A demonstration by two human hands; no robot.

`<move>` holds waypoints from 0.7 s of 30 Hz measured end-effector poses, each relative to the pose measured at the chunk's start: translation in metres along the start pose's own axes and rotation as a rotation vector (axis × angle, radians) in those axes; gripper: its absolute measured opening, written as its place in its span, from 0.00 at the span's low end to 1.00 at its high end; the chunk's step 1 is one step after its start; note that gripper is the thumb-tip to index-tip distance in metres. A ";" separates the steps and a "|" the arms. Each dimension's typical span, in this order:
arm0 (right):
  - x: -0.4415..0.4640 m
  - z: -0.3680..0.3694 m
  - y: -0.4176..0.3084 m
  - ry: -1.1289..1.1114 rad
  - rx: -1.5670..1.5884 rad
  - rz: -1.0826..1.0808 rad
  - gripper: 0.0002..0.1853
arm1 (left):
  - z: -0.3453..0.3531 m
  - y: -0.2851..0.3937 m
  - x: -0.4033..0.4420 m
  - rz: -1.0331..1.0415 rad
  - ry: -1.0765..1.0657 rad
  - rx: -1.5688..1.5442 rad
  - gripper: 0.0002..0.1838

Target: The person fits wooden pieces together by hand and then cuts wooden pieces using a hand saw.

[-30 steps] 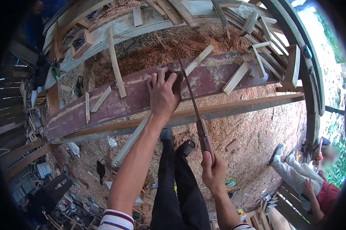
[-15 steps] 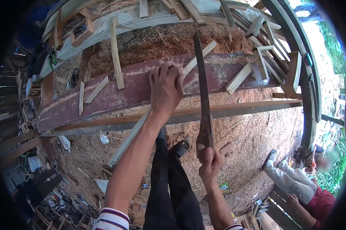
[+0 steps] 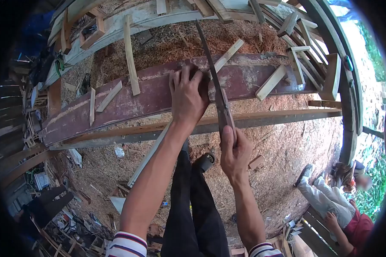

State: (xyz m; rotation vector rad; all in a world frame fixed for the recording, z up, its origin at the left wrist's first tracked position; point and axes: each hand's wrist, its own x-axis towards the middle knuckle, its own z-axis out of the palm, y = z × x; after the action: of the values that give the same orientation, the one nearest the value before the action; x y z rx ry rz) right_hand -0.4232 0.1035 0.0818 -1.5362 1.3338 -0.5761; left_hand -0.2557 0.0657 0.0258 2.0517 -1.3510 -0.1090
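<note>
Left hand (image 3: 188, 96): curled over the maroon plank (image 3: 154, 96), fingers bent toward the far edge; cannot tell what, if anything, is gripped beneath.
Right hand (image 3: 236, 150): closed round the handle of the saw (image 3: 213, 72), thumb along the top.
Saw blade: stretching away from the right hand, close beside the left hand's thumb side, crossing the view of the pale strip's near end; cannot tell contact.
Pale strip (image 3: 229, 55): just beyond and right of the left hand, reaching past the plank's far edge.
Done: saw gripped and lined up near the left hand; short slats (image 3: 109, 97) lying left of that hand, origin unclear.
Remaining: apparently the cut itself; no severed piece visible beside the blade, depth of any kerf unseen.
</note>
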 end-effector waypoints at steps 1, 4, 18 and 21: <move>-0.007 -0.001 0.002 0.010 0.005 -0.006 0.23 | 0.000 0.001 0.000 -0.005 0.001 -0.002 0.11; -0.023 0.002 0.008 0.112 0.022 -0.076 0.17 | 0.000 0.001 -0.001 0.036 0.031 0.059 0.11; 0.016 0.001 -0.008 0.012 -0.092 -0.029 0.15 | -0.005 0.001 0.001 0.023 -0.072 0.028 0.16; -0.005 0.001 -0.005 0.017 -0.090 -0.038 0.14 | -0.005 0.000 0.002 -0.009 -0.089 0.041 0.17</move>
State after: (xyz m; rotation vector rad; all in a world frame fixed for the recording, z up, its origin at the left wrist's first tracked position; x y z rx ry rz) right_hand -0.4219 0.1082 0.0872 -1.6363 1.3619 -0.5606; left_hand -0.2525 0.0661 0.0300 2.1096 -1.4084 -0.1798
